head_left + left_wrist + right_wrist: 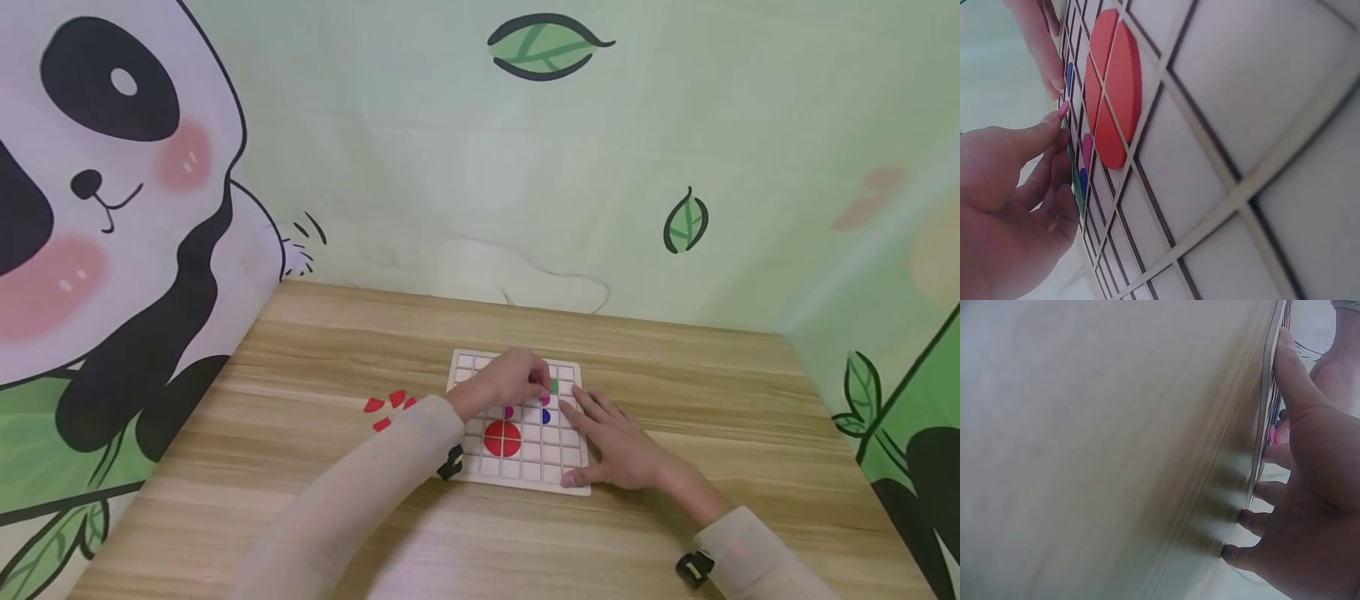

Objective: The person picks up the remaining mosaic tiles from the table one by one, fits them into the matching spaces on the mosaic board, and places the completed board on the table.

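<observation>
A white grid board (551,456) lies on the wooden table. My left hand (513,379) reaches over its upper part and pinches a small pink piece (1064,110) between thumb and forefinger, just at the grid. Four red quarter pieces form a red circle (495,430) on the board's lower left. A blue piece (546,417), a green piece (554,386) and a magenta piece (509,412) sit in cells near the left hand. My right hand (626,450) rests with spread fingers along the board's right edge, its thumb (1294,375) on the near corner.
Several loose red pieces (373,405) lie on the table (300,467) left of the board, beside the left sleeve. A green wall (420,167) with panda and leaf drawings rises behind the table.
</observation>
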Available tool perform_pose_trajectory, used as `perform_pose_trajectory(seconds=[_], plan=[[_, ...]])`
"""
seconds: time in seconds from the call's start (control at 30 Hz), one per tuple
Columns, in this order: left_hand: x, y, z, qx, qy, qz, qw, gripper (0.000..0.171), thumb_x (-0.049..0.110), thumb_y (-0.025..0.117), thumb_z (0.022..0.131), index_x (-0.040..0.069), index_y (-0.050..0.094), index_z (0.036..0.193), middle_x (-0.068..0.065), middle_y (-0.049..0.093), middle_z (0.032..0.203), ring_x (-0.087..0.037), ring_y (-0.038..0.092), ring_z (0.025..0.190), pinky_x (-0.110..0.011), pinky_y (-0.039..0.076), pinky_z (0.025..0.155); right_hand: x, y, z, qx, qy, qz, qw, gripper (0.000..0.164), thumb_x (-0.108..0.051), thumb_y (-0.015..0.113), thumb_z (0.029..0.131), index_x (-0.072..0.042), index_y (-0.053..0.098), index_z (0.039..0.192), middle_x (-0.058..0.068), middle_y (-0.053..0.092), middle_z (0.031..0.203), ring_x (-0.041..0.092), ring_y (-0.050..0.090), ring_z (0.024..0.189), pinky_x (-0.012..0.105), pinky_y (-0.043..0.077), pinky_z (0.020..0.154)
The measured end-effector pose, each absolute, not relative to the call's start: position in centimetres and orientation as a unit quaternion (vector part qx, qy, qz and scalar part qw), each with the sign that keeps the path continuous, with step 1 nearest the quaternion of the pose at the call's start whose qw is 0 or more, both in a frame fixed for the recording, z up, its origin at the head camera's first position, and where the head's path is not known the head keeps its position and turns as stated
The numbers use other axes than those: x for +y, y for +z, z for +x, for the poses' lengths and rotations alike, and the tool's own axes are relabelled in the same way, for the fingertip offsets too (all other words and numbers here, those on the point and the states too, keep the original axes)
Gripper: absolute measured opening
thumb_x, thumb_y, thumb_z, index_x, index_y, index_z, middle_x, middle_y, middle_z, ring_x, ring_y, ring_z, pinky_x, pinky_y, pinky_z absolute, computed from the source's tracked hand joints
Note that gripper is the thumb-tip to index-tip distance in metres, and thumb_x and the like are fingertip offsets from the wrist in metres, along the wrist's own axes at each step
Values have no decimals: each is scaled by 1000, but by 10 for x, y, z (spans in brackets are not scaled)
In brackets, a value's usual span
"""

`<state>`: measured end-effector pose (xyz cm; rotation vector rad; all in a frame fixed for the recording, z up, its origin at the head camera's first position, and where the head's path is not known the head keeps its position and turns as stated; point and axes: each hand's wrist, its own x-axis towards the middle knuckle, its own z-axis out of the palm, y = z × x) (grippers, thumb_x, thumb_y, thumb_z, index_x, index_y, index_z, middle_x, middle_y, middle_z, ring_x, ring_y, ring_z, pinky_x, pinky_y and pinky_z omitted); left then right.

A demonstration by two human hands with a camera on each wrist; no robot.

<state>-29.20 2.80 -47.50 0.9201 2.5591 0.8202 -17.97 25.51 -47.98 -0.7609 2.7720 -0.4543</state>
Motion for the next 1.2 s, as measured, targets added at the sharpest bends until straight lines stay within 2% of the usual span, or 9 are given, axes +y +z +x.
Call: perform_pose_trajectory(seconds=[0.6,0.73,0.83,1.0,1.2], plan=[[32,-482,-294,891,261,343,142,4,16,73,102,18,75,99,8,68,92,-9,62,86,-22,53,81,256,-480,-180,945,-157,-264,108,109,-65,78,86,-8,31,166,22,15,174,52,13,158,77,18,119],[32,-481,-293,891,256,349,137,3,16,73,102,17,76,102,8,69,94,-8,63,89,-22,53,86,256,-480,-178,946,-157,-263,108,109,-64,79,86,-7,31,166,22,15,174,52,13,158,77,18,118],[31,-478,-292,888,272,343,143,6,15,71,103,16,76,106,7,70,98,-8,63,89,-23,54,84,258,-481,-178,946,-156,-262,108,109,-65,79,86,-7,31,166,22,15,174,52,13,158,78,18,118],[14,-469,-290,881,300,340,137,12,18,72,103,13,76,113,5,69,103,-10,64,93,-24,55,84,259,-483,-178,947,-153,-260,108,109,-67,77,87,-8,31,166,21,15,175,52,13,158,77,18,118],[-28,-462,-289,877,327,332,115,20,19,76,100,8,75,117,2,69,104,-15,65,98,-30,56,87,259,-483,-179,948,-154,-258,107,109,-68,76,87,-9,31,167,21,14,175,51,13,158,76,18,119]])
